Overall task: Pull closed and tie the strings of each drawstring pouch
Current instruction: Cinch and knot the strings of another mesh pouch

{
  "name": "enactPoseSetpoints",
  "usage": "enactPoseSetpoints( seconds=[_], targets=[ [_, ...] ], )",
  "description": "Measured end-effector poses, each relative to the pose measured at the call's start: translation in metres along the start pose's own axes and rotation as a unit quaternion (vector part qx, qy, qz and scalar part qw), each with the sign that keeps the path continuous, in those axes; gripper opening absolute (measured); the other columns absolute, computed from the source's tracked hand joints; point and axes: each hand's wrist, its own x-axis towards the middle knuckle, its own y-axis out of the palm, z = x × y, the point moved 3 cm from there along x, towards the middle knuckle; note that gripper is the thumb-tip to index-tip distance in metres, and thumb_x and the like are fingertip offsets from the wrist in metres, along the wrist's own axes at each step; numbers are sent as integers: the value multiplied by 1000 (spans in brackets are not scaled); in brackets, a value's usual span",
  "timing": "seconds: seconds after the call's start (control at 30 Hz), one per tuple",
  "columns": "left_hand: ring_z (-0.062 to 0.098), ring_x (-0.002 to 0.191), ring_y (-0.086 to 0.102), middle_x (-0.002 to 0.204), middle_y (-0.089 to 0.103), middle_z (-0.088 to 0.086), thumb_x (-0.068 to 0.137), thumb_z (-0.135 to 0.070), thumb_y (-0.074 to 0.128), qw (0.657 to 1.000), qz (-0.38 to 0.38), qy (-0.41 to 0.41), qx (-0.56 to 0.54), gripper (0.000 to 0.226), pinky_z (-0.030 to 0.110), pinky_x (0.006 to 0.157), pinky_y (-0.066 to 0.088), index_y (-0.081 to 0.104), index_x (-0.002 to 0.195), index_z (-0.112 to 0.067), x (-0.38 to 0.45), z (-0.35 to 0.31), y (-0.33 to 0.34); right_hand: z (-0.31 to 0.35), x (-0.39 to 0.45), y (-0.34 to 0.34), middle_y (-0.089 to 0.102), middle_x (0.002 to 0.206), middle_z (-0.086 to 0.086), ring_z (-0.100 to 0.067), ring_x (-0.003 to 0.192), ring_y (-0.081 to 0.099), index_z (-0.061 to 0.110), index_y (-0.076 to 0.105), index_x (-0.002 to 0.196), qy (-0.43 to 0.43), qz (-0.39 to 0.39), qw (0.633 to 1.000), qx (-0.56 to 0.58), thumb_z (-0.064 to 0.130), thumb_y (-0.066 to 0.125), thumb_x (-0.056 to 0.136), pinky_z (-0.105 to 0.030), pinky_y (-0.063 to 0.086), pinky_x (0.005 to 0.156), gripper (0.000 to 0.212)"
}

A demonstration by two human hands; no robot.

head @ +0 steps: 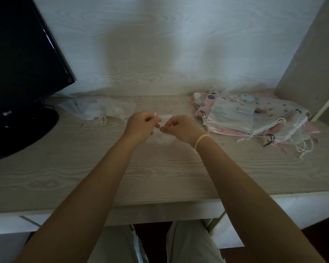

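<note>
Both hands pinch the thin white strings (pixel 158 123) of a small sheer white drawstring pouch (pixel 162 138) lying mid-tabletop: left hand (pixel 141 126) and right hand (pixel 180 130) with fingers curled. A stack of patterned pink-and-white pouches (pixel 254 118) lies to the right on the pale woodgrain tabletop (pixel 160 177); more white pouches (pixel 106 111) lie left, near a black monitor (pixel 23 63).

Pale wood-grain counter (pixel 68 179) set against a matching wall. At far left, the round black base of a monitor (pixel 17 133); beside it a heap of sheer white pouches (pixel 103 111). At centre one white pouch (pixel 160 137), and at far right a stack of printed pouches (pixel 254 118) with loose strings trailing.
</note>
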Motion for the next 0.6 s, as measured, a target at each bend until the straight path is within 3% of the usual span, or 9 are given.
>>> enactPoseSetpoints(
  seconds=[0.13,0.37,0.53,0.6],
  targets=[
    [15,44,53,82,72,5,100,-22,47,995,50,-60,-64,20,24,46,42,62,87,-18,-4,7,2,3,0,-1,53,62,9,-5,54,42,16,75,77,-17,-6,1000,-4,35,74,79,-22,34,54,19],
    [18,46,58,73,69,13,103,-16,38,976,65,-127,-165,24,23,46,38,54,86,-12,-5,16,8,1,0,-1,57,65,7,-7,59,49,22,71,76,-28,-7,999,-19,29,75,80,-23,41,59,9],
    [16,48,63,64,68,6,103,-12,38,970,58,-136,-193,24,21,44,42,55,86,-10,-8,16,8,5,0,4,70,87,4,-12,86,65,27,70,79,-43,16,999,-25,20,78,74,-29,53,82,12],
    [17,49,64,64,68,6,103,-13,38,969,58,-137,-195,24,21,44,43,56,88,-9,-9,16,8,6,-1,5,70,89,2,-13,86,65,25,68,82,-52,9,998,-20,17,79,72,-28,53,81,17]
  ],
)
